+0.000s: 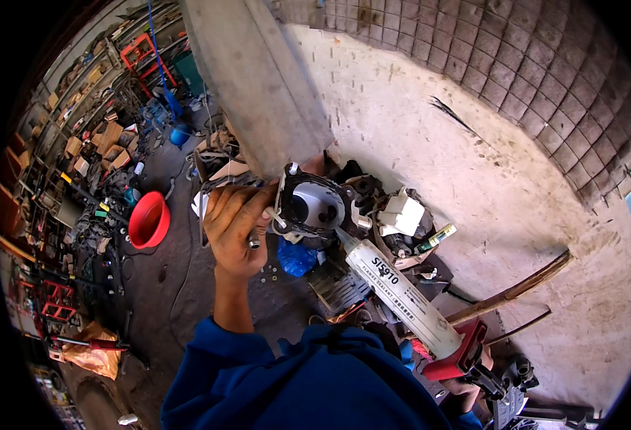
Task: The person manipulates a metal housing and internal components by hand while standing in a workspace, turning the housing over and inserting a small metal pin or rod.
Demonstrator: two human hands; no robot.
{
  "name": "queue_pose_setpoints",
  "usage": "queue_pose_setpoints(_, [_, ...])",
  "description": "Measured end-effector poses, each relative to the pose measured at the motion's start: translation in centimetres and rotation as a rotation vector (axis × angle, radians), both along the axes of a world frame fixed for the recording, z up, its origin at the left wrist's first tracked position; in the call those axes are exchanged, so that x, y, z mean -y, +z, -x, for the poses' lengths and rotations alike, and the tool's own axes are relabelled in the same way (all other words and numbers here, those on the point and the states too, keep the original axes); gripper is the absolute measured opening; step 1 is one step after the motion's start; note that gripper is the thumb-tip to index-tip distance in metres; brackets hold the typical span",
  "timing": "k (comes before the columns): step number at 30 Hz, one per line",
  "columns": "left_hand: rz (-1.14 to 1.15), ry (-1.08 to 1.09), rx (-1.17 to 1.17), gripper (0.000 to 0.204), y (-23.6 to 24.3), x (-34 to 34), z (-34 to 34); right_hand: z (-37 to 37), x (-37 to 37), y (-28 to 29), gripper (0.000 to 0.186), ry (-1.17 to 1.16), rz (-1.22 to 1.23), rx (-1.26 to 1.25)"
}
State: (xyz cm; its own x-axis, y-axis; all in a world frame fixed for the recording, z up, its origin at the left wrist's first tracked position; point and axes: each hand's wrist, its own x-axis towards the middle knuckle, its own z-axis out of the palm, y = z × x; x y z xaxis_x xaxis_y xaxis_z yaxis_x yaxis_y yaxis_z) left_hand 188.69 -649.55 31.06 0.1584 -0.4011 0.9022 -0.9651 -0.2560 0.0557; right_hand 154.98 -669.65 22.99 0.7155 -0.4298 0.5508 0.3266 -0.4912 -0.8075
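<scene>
My left hand (pixel 235 229) is wrapped round the left side of a metal housing (pixel 324 195), a round-bored casting with a flange facing up. Black sealant runs in a bead round the flange's rim. From the lower right comes a red caulking gun (pixel 462 355) loaded with a white sealant cartridge (pixel 401 295). Its pale nozzle (pixel 345 238) points at the lower right edge of the flange; whether it touches I cannot tell. My right hand (pixel 462 393) is closed on the gun's handle, mostly hidden behind the gun.
Beyond the housing are a box of parts and a white container (pixel 401 215). A blue plastic bag (pixel 296 256) lies below it. At left stand a red basin (pixel 149 220) and crowded shelves. A wooden stick (pixel 519 287) leans against the pale wall (pixel 487 172).
</scene>
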Motion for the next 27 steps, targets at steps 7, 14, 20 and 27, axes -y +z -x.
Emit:
queue_pose_setpoints(7, [0.016,-0.013,0.016,0.028,-0.6,0.4,-0.1,-0.9,-0.6,1.7,0.031,0.049,0.034,-0.026])
queue_pose_setpoints(14, [-0.004,-0.008,0.038,0.031,-1.0,0.4,-0.2,-1.9,-1.1,2.5,0.03,0.097,0.062,-0.017])
queue_pose_setpoints(20, [-0.009,-0.014,0.027,0.03,-1.0,0.1,-0.3,-2.3,-1.6,3.2,0.03,0.09,0.046,-0.023])
queue_pose_setpoints(27, [-0.008,0.08,0.004,0.029,-1.2,-0.9,-0.2,-2.2,-1.3,3.1,0.028,0.08,0.108,-0.046])
